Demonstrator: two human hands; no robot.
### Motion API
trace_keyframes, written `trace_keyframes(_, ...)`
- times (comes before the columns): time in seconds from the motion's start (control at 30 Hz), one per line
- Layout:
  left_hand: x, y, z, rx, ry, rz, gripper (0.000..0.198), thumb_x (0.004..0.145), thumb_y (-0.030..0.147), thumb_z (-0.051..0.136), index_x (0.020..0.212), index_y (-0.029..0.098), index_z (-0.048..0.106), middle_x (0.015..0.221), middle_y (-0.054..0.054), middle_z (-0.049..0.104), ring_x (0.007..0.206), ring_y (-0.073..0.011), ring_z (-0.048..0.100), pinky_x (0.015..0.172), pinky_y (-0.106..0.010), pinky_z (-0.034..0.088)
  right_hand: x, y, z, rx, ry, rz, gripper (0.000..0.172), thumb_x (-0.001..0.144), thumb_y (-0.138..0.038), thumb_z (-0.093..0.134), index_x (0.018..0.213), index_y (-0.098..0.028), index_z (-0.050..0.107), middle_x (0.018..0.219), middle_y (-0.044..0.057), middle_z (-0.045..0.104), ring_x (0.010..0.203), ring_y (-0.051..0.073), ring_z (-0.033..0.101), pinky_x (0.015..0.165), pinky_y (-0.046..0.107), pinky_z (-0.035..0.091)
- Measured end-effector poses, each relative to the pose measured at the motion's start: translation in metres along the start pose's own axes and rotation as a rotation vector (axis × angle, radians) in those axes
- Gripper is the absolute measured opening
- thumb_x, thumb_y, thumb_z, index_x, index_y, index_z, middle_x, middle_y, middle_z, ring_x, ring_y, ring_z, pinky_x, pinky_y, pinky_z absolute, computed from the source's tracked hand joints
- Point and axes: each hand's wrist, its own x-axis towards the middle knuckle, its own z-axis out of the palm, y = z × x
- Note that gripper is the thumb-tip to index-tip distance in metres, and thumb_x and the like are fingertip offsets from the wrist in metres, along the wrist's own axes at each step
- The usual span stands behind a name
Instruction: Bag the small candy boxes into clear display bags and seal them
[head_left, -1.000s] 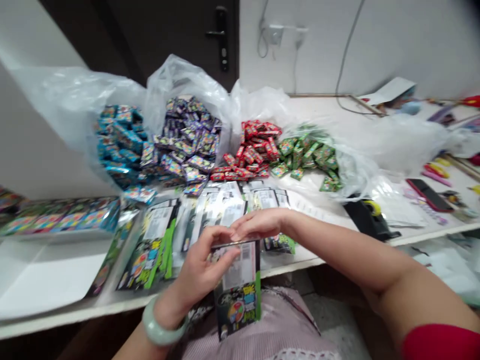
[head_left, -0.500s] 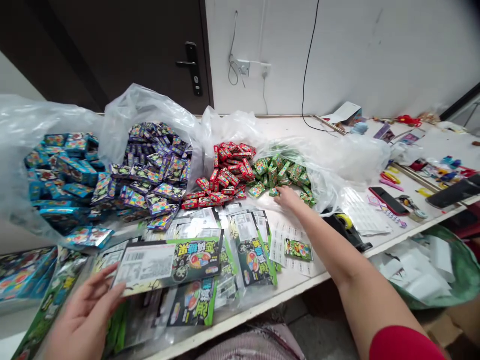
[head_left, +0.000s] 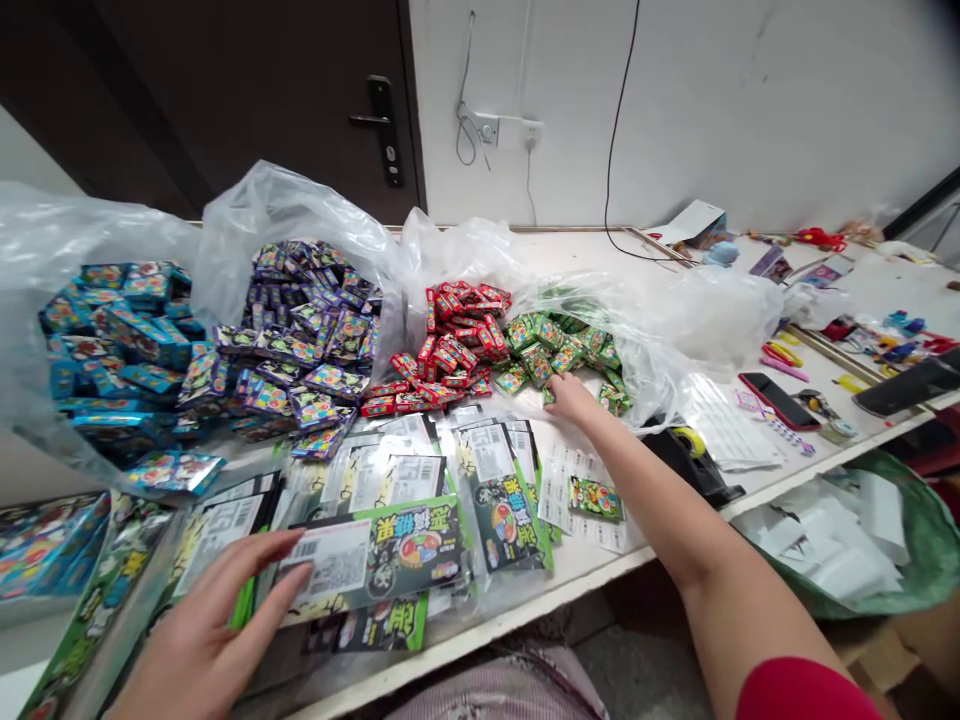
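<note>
My left hand (head_left: pixel 217 625) pinches the left end of a flat clear bag with a black-and-green printed card (head_left: pixel 416 550) between thumb and fingers. Under it lie several more such printed bags (head_left: pixel 517 530), overlapping along the table's front. My right hand (head_left: pixel 574 398) reaches forward to the front of a heap of small green candy boxes (head_left: pixel 566 350). Its fingers are closed on one small green box (head_left: pixel 549 396), mostly hidden by the fingertips. Left of this heap are small red boxes (head_left: pixel 457 345), then purple packs (head_left: pixel 307 340) and blue packs (head_left: pixel 142 350), spilling from clear plastic sacks.
A single green pack (head_left: pixel 596 497) lies on a label sheet (head_left: pixel 559 510) near the front edge. Beyond my right forearm are a black tape dispenser (head_left: pixel 694 465), a phone (head_left: pixel 778 400) and scissors (head_left: pixel 784 350). A green sack (head_left: pixel 926 530) of white pieces stands below the table's right side.
My left hand has moved the printed bag right and down, closer to the pile. My right hand has stayed by the green boxes, shifting only slightly.
</note>
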Motion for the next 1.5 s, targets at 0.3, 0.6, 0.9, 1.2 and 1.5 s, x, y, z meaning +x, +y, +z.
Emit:
trace_keyframes(0.3,0.011,0.035,0.020,0.041,-0.082,0.290,0.024,0.087,0.043,0.058,0.105,0.029,0.066,0.108,-0.003,0.068,0.098,-0.0232,0.067,0.083,-0.030,0.056,-0.017,-0.003,-0.020,0.172,0.051,0.059,0.025,0.086,-0.024,0.063,0.108,-0.012,0.063,0.112,0.015,0.064,0.101,0.025,0.060,0.088,0.038,0.046)
trace_keyframes(0.6,0.028,0.087,0.034,-0.422,-0.153,-0.046,0.032,0.085,0.042,0.062,0.110,0.021,0.062,0.095,-0.005,0.070,0.087,-0.0207,0.067,0.081,-0.034,0.056,-0.095,-0.026,-0.044,0.814,-0.066,-0.261,0.040,0.087,-0.046,0.051,0.111,-0.016,0.060,0.088,0.003,0.065,0.069,0.013,0.056,0.064,0.025,0.044)
trace_keyframes(0.9,0.033,0.123,0.060,-1.100,-0.363,-0.333,0.036,0.072,0.034,0.077,0.098,0.016,0.060,0.072,0.003,0.061,0.052,-0.0076,0.055,0.050,-0.020,0.050,-0.126,-0.111,-0.031,1.143,-0.300,-0.486,0.036,0.085,-0.047,0.059,0.107,-0.019,0.058,0.084,0.002,0.061,0.070,0.015,0.056,0.062,0.028,0.045)
trace_keyframes(1.2,0.021,0.115,0.071,-1.164,-0.215,-0.449,0.039,0.073,0.036,0.076,0.095,0.018,0.049,0.071,0.005,0.058,0.055,-0.0105,0.062,0.056,-0.024,0.053,-0.169,-0.131,-0.013,0.587,0.209,-0.752,0.079,0.075,-0.040,0.074,0.143,-0.025,0.035,0.145,0.014,0.038,0.135,0.032,0.035,0.111,0.053,0.032)
trace_keyframes(1.5,0.030,0.071,0.025,0.062,-0.409,0.309,0.088,0.072,0.044,0.079,0.144,0.023,0.033,0.154,-0.016,0.030,0.145,-0.0366,0.017,0.117,-0.060,0.013,-0.154,-0.073,-0.014,0.642,0.322,-0.655,0.060,0.079,-0.033,0.069,0.135,-0.028,0.046,0.140,0.011,0.045,0.132,0.030,0.039,0.110,0.051,0.033)
